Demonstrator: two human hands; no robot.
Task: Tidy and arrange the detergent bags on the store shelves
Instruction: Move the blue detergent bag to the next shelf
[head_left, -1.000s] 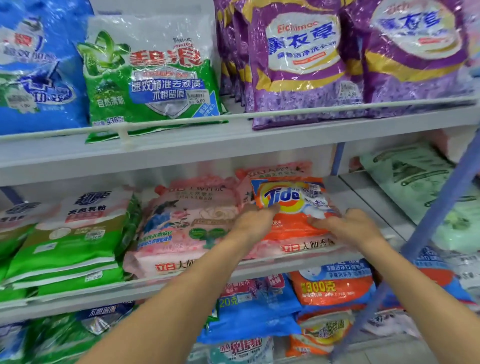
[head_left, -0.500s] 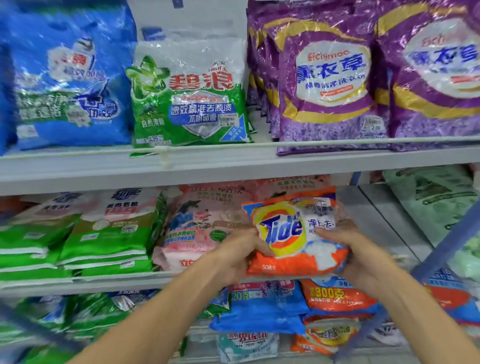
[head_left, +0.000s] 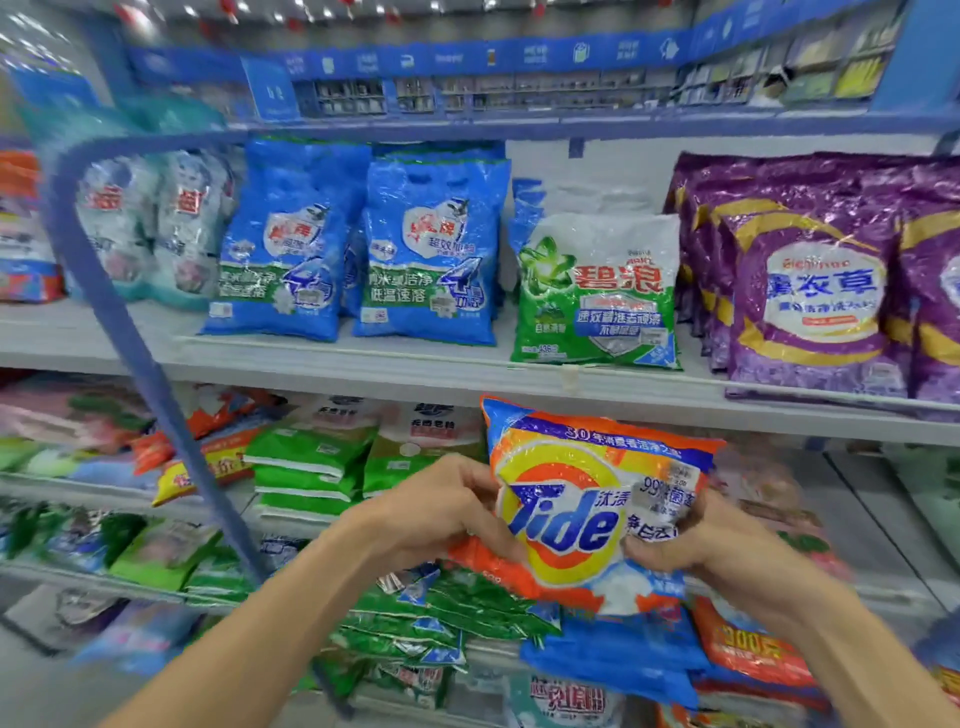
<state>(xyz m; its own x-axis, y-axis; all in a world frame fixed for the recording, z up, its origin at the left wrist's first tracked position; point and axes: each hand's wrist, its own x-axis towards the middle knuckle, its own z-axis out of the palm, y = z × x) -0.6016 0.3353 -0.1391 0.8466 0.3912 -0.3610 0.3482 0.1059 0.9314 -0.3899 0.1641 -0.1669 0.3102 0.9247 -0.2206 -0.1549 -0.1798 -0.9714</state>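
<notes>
Tide bag (head_left: 582, 467) now higher, long axis near-vertical, top upward

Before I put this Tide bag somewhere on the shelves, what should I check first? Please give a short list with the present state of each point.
1. Left hand and right hand grip the Tide bag at its sides: ok.
2. Bag held clear in front of the shelves: ok.
3. Label faces you and is readable: ok.
4. Bag free of tears: cannot tell, the back is hidden.
5. Bare spot on the middle shelf, right of the bag: ok.
</notes>
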